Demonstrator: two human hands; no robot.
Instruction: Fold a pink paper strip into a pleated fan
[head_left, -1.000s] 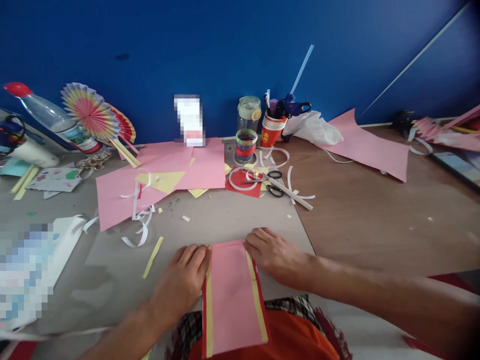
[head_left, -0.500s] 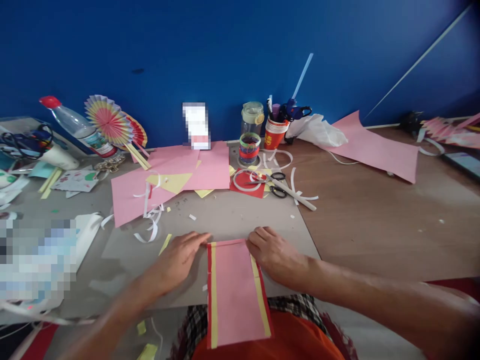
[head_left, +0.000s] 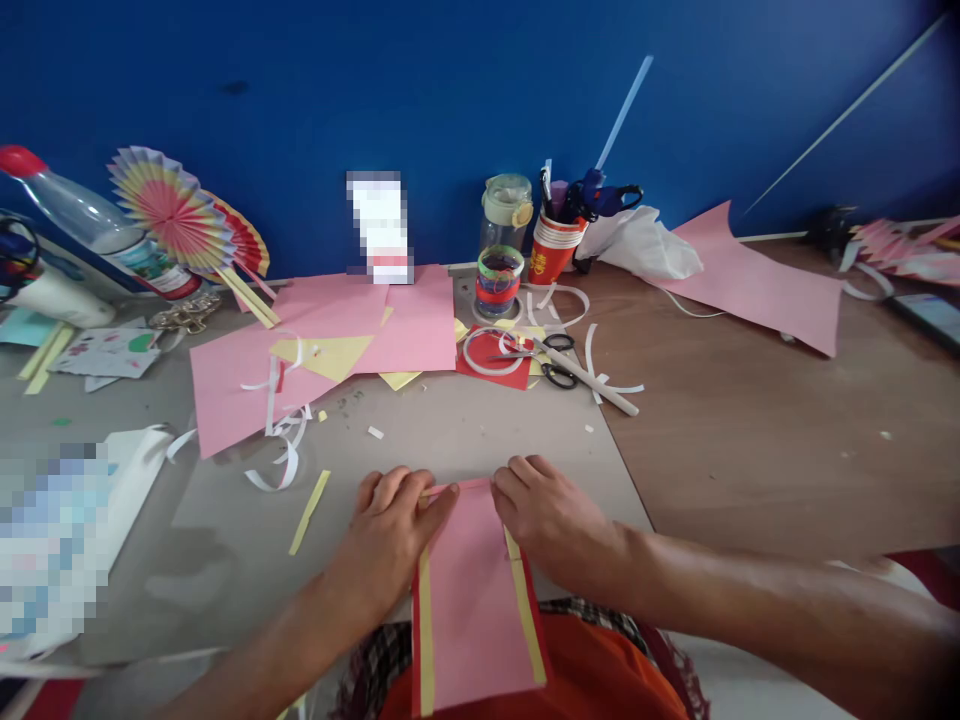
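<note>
A long pink paper strip (head_left: 469, 590) with yellow and red bands down both sides lies on the grey board (head_left: 465, 435) and hangs over the near edge onto my lap. My left hand (head_left: 390, 535) pinches the strip's far left corner, fingers curled over the top edge. My right hand (head_left: 547, 515) grips the far right corner in the same way. The top edge between the two hands is lifted slightly off the board.
Pink sheets (head_left: 330, 350), white paper curls (head_left: 281, 440) and a loose yellow strip (head_left: 309, 512) lie beyond my hands. Black scissors (head_left: 551, 360), tape rolls (head_left: 496, 285), a red cup (head_left: 553, 250) of tools, a jar, a paper fan (head_left: 169, 210) and a bottle (head_left: 90, 225) stand by the blue wall.
My left hand has moved right from beside the strip onto its top left corner and curled its fingers over the edge. My right hand stays at the right corner.
</note>
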